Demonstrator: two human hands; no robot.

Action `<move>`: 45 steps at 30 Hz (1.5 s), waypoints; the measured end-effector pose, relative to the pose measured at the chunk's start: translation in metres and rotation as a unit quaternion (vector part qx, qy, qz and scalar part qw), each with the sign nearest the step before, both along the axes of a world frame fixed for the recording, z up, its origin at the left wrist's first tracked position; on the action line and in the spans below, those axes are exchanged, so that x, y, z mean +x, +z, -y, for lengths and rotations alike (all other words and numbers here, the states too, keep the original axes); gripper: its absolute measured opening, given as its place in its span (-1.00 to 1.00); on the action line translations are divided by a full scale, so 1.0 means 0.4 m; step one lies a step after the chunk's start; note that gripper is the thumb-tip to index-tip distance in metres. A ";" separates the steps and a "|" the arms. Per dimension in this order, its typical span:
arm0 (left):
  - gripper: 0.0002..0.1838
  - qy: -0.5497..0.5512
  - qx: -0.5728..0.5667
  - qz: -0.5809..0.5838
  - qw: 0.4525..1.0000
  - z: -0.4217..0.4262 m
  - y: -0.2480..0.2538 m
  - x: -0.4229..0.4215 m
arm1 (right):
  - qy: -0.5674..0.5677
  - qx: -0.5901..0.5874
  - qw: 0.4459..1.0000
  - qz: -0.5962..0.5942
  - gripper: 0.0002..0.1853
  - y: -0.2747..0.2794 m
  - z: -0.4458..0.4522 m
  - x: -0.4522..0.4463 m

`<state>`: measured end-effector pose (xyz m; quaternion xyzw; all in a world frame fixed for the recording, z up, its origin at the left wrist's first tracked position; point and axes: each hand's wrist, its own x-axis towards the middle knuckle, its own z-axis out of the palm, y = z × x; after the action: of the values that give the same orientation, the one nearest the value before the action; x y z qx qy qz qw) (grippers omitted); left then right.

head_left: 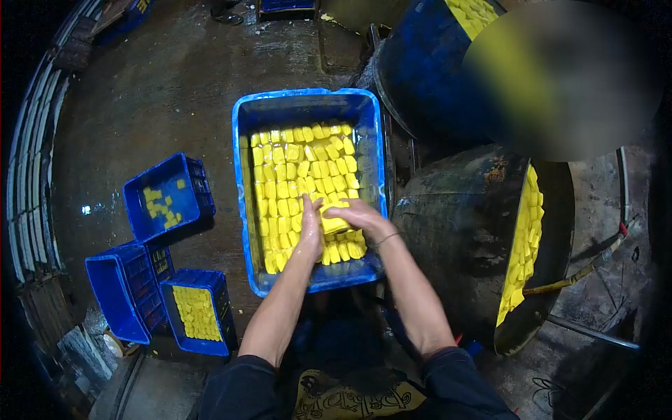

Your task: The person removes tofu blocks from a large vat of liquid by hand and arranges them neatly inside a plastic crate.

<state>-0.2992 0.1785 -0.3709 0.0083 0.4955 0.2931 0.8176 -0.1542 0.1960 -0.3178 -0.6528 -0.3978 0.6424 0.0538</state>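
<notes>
Head view. 1 large rectangular blue plastic tub (242, 168) is set directly before the body, apparently for reach by both arms. In it, wet, soft-edged yellow blocks (280, 171) are laid in close rows, presumably to save space. 1 small yellow bundle (336, 224), piece count unclear, is held over the tub's near half. Its left side is braced by the left hand (311, 231), fingers nearly straight; its right side and top are covered by the right hand (360, 215), fingers curved. Both are opened only to the bundle's width, seemingly to keep it together. At left, 3 smaller blue plastic crates (138, 222) are grouped; at right, 2 dark, scuffed, round drums (448, 245) are placed, yellow pieces (525, 245) massed inside.
</notes>
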 end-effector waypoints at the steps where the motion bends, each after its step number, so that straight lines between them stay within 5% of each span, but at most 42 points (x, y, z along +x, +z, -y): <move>1: -0.05 -0.034 0.045 -0.081 0.995 0.011 -0.098 -0.015 | 0.034 -0.007 0.992 0.122 -0.34 -0.046 0.001 -0.028; 3: -0.14 -0.184 0.008 -0.114 0.976 0.046 -0.180 -0.034 | 0.051 -0.017 0.915 0.400 -0.21 -0.129 0.090 -0.131; 5: -0.15 -0.318 0.071 -0.229 0.917 0.100 -0.236 -0.035 | 0.017 0.000 0.907 0.420 -0.23 -0.251 0.200 -0.159; 9: -0.12 -0.373 0.084 -0.214 0.899 0.107 -0.310 -0.038 | 0.050 0.020 0.964 0.260 -0.11 -0.216 0.180 -0.038; 12: -0.22 -0.339 0.105 -0.270 0.895 0.069 -0.360 0.002 | -0.108 0.190 0.967 0.131 -0.27 -0.096 0.218 0.071; 13: -0.27 -0.358 0.120 -0.306 0.874 0.030 -0.279 0.037 | -0.126 0.268 0.951 0.090 -0.36 0.053 0.217 0.084; 15: -0.44 -0.222 0.368 -0.486 0.761 -0.018 -0.048 0.197 | -0.150 0.383 0.911 0.018 -0.50 0.394 0.248 0.146; 17: -0.65 -0.083 0.539 -0.354 0.760 -0.062 0.344 0.373 | -0.250 0.427 0.868 -0.034 -0.59 0.657 0.316 0.229; 19: -0.74 -0.073 0.673 -0.167 0.717 -0.062 0.631 0.526 | -0.236 0.515 0.806 0.173 -0.62 0.756 0.398 0.376; 20: -0.76 -0.146 0.707 -0.090 0.686 -0.045 0.715 0.598 | -0.254 0.465 0.814 0.240 -0.64 0.777 0.443 0.465; 21: -0.78 -0.218 0.730 -0.014 0.647 -0.022 0.768 0.668 | -0.271 0.409 0.817 0.302 -0.67 0.777 0.486 0.552; 23: -0.77 -0.425 0.769 -0.019 0.477 0.039 0.817 0.810 | -0.207 0.214 0.885 0.358 -0.66 0.693 0.571 0.713; 25: -0.68 -0.592 0.761 -0.151 0.219 0.104 0.705 0.951 | -0.180 0.151 0.909 0.344 -0.62 0.542 0.634 0.795; 27: -0.66 -0.584 0.794 -0.166 0.043 0.140 0.611 0.988 | -0.146 0.002 0.935 0.323 -0.56 0.433 0.659 0.814; 29: -0.73 -0.749 0.640 -0.169 0.026 0.147 0.540 1.048 | -0.175 -0.004 0.945 0.276 -0.50 0.331 0.690 0.812; 33: -0.78 -0.767 0.616 -0.180 -0.024 0.130 0.519 1.062 | -0.136 0.088 0.967 0.196 -0.49 0.302 0.715 0.889; 35: -0.82 -0.718 0.672 -0.174 0.044 0.109 0.488 1.065 | -0.126 0.053 0.984 0.111 -0.52 0.382 0.694 0.955; 36: -0.85 -0.688 0.682 -0.210 0.132 0.110 0.441 1.074 | -0.186 0.014 0.981 0.053 -0.57 0.449 0.670 0.992; 37: -0.85 -0.690 0.679 -0.214 0.132 0.106 0.452 1.081 | -0.186 0.050 0.979 0.073 -0.59 0.444 0.662 1.041; 39: -0.77 -0.614 0.700 -0.138 0.336 0.097 0.476 1.092 | -0.183 0.113 0.968 0.128 -0.65 0.421 0.621 1.139; 40: -0.63 -0.589 0.695 -0.174 0.374 0.110 0.477 1.103 | -0.193 0.124 0.962 0.145 -0.67 0.410 0.589 1.181; 44: -0.57 -0.554 0.700 -0.243 0.381 0.126 0.435 1.130 | -0.137 0.164 0.936 0.280 -0.69 0.403 0.450 1.246; 45: -0.57 -0.553 0.698 -0.247 0.380 0.116 0.379 1.133 | -0.126 0.178 0.894 0.392 -0.75 0.376 0.417 1.235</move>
<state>0.1540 0.1321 -0.2192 0.9209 0.1816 0.0030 0.3449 0.3399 0.0294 -0.1674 -0.8758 -0.4090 0.2404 0.0892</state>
